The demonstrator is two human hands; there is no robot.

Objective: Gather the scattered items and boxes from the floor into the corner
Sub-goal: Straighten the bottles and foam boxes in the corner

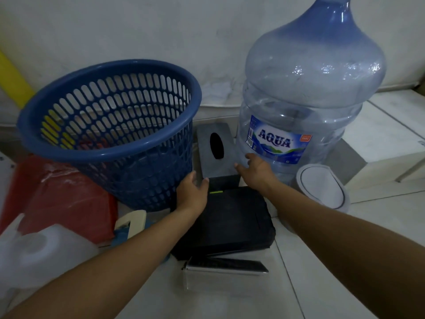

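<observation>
A very large clear blue water jug (310,95) labelled AQUA is standing upright on the white tiled floor (322,272), against the pale wall (161,31) at the right. How much it is holding cannot be told.

To its left a blue slotted plastic basket (110,155) is tilting with its mouth open toward the camera. Red and yellow patches are showing through its slots, but whether they are lying inside or behind it is unclear.

A crumpled red plastic bag (66,199) is lying just beside the basket at the lower left. A flat black box (230,224) is lying on the floor between the two forearms. A translucent white jerry can (34,256) is sitting at the bottom left.

A grey tissue box (216,155) with a dark oval slot is resting between the basket and the jug, close to the wall, its near end above the black box.

A round white lidded container (322,187) is standing near the jug's base. A narrow silver-edged box (225,270) is lying in front of the black box.

The left hand (192,192) is reaching to the tissue box's near left corner, fingers loosely extended. The right hand (257,171) is spreading its fingers at the near right corner, touching the box beside the jug.
</observation>
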